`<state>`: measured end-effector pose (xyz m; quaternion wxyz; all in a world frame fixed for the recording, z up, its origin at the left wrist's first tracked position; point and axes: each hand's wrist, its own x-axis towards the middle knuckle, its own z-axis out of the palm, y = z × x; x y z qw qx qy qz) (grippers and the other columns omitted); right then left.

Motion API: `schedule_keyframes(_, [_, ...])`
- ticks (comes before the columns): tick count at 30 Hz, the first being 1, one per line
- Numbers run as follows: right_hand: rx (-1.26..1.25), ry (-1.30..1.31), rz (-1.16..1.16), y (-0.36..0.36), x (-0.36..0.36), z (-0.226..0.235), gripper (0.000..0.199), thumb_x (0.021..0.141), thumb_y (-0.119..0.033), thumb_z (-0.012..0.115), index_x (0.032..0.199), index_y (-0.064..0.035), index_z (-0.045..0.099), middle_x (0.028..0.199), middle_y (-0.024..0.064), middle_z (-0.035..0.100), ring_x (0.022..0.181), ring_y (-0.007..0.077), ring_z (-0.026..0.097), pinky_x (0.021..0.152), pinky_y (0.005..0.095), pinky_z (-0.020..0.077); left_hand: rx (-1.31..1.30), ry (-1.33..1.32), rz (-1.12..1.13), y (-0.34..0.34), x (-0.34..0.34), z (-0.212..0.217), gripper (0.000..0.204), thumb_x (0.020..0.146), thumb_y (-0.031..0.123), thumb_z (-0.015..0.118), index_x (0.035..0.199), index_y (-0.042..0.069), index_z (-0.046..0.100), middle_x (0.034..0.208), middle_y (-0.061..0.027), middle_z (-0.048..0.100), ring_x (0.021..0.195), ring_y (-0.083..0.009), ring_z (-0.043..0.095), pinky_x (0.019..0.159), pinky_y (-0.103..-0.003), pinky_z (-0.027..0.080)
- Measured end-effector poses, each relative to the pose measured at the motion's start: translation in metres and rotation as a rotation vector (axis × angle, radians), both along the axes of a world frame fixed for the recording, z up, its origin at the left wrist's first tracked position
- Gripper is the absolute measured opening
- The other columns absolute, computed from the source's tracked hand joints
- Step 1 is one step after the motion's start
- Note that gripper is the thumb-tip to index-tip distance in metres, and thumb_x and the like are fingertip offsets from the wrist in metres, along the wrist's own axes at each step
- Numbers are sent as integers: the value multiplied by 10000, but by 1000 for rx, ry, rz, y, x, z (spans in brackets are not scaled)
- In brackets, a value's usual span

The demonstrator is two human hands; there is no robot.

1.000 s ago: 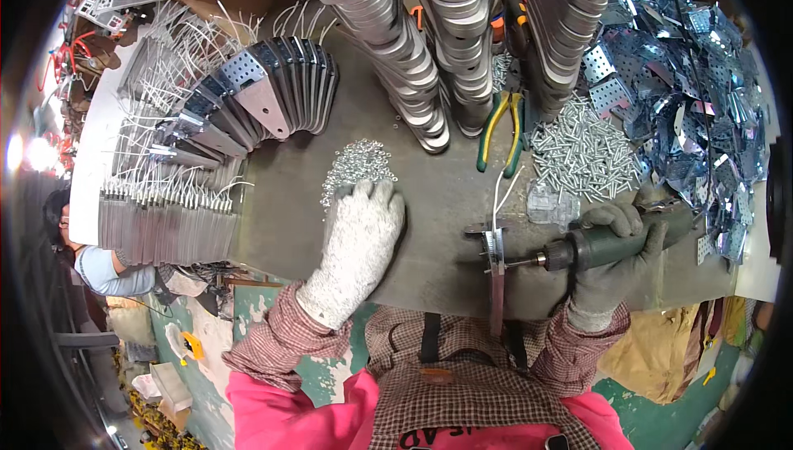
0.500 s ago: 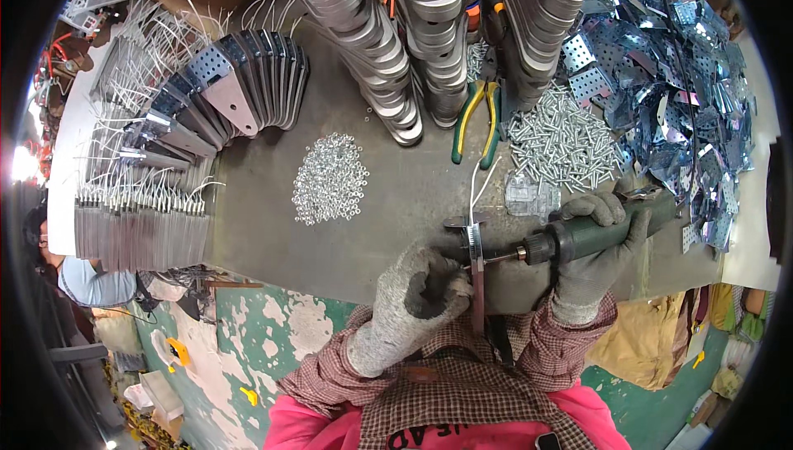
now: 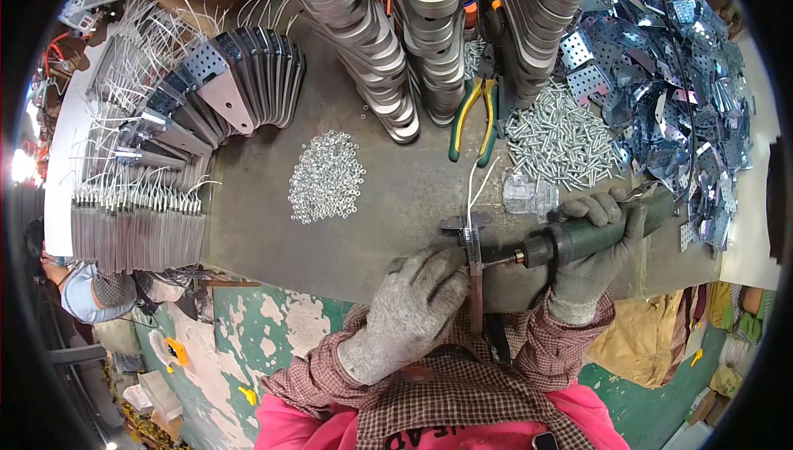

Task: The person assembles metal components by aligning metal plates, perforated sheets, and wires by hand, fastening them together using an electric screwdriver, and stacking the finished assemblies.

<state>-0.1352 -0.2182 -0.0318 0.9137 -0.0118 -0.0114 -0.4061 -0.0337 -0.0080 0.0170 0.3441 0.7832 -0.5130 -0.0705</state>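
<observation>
My right hand (image 3: pixel 591 264), in a grey knitted glove, wraps round a dark green power screwdriver (image 3: pixel 588 238). Its thin bit points left and meets the side of a narrow metal plate (image 3: pixel 476 293) seen edge-on. A perforated bracket (image 3: pixel 469 238) and white wires (image 3: pixel 472 198) are at the plate's far end. My left hand (image 3: pixel 417 301), gloved too, has its back turned up and its bent fingers closed against the plate's left side. Those fingertips are partly hidden, so any small part under them does not show.
Nuts (image 3: pixel 326 177) lie heaped mid-table, screws (image 3: pixel 562 136) at right. Green-yellow pliers (image 3: pixel 473 119) and a clear plastic block (image 3: pixel 530 194) are near the screws. Stacked metal plates (image 3: pixel 438 53) rise behind. Perforated brackets (image 3: pixel 661 95) pile far right; wired assemblies (image 3: pixel 140 223) line the left.
My left hand has rolled over, its back now facing up and its fingers lying closer along the plate. The screwdriver stays nearly where it was, its bit still against the plate.
</observation>
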Motion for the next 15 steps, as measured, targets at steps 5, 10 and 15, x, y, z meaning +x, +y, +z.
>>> schedule_keyframes(5, [5,22,-10,1,1,1,261,996,-305,557,1070,-56,532,817,34,517,777,166,509,869,417,439,58,-138,-114,-4,12,11,325,697,53,708,1004,9,612,1397,-232,460,1271,-460,451,947,-586,445])
schedule_keyframes(10, [12,-37,13,5,7,7,263,992,-313,564,1071,-66,520,806,28,512,767,156,503,860,400,442,11,191,-82,-4,12,-2,306,739,52,661,1033,-14,604,1447,-232,410,1300,-468,423,999,-552,422])
schedule_keyframes(15, [26,-2,8,4,4,3,217,984,-293,562,992,-76,564,782,4,509,737,126,492,782,332,454,-9,317,-37,-14,5,3,279,761,40,643,1030,-19,601,1426,-215,429,1288,-465,434,1008,-532,419])
